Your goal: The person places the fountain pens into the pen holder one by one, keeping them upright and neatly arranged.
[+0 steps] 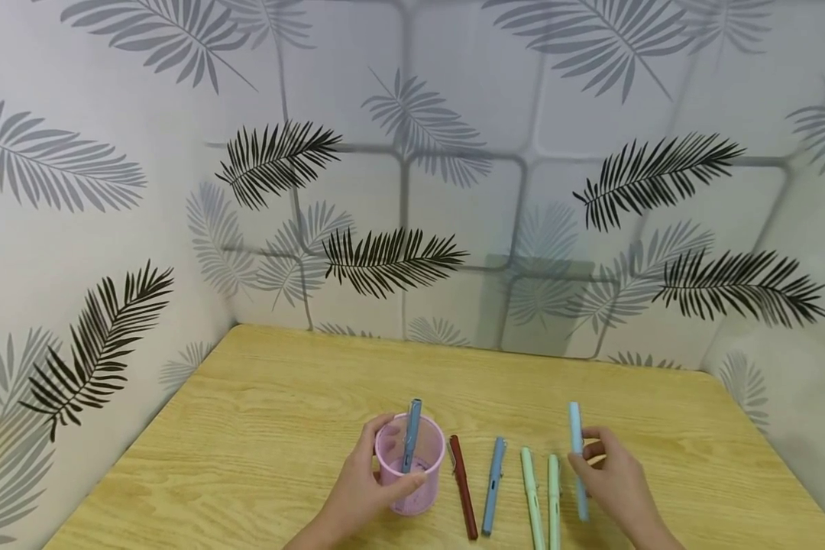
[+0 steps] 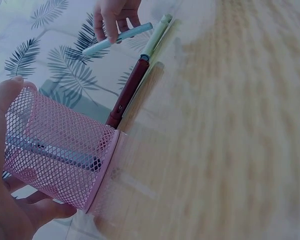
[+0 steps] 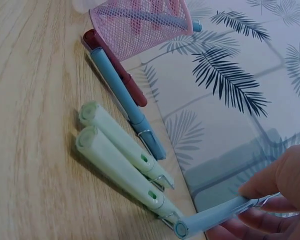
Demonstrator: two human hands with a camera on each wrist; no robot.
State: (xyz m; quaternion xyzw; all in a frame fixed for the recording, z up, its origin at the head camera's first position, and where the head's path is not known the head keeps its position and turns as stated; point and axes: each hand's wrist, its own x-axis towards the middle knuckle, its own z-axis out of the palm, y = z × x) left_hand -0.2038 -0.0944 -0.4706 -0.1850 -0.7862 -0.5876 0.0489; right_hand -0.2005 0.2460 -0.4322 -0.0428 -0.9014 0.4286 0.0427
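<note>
A pink mesh pen cup stands on the table with a blue pen leaning inside it. My left hand grips the cup from its left side, thumb across the front. In my right hand a light blue pen is pinched between thumb and fingers, lifted off the table in the left wrist view. Between the hands lie a dark red pen, a second blue pen and two light green pens, side by side.
The wood-grain table reaches back to a wall printed with dark and grey leaves. Side walls with the same pattern flank the table on both sides.
</note>
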